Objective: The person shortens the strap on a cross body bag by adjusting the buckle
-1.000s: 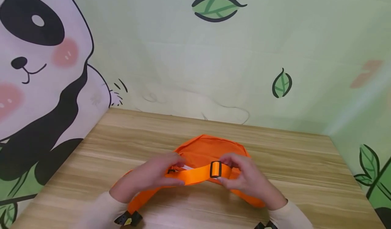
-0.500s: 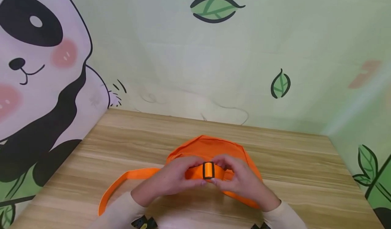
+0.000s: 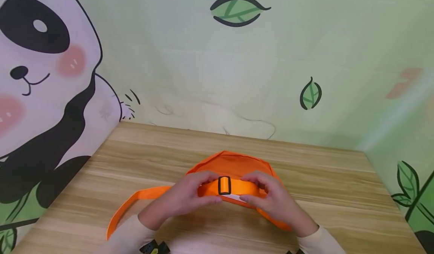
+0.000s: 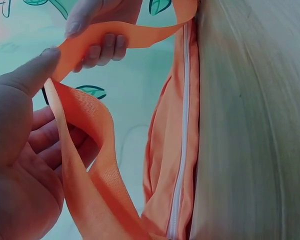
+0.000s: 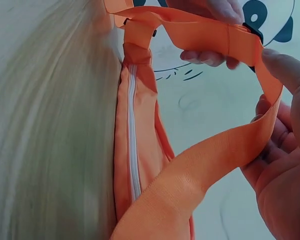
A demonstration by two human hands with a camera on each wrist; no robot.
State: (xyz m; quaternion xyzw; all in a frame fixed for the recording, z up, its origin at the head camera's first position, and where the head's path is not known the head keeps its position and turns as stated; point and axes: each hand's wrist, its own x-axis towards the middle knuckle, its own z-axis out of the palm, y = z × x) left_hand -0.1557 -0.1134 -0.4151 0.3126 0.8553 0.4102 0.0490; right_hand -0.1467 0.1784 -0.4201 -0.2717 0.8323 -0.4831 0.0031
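An orange bag [image 3: 230,163] with a white zipper [image 5: 133,135] lies on the wooden table. Its orange webbing strap [image 3: 245,187] is lifted in front of it and runs through a black slide buckle [image 3: 224,185]. My left hand [image 3: 183,193] pinches the strap just left of the buckle, thumb on one side and fingers curled on the other. To the right of the buckle, my right hand [image 3: 271,195] holds the strap between thumb and fingers. In the right wrist view, the strap bends in a loop past the right fingers [image 5: 277,130].
Another length of the strap [image 3: 125,205] curves over the table [image 3: 145,148] at left, passing under the left forearm. Behind the table hangs a pale green backdrop [image 3: 176,58] printed with a panda [image 3: 78,95] and leaves.
My left hand first slid right, up to the buckle. Since then the hands have parted a little, the right hand moving right off the buckle, which has shifted left with the left hand.
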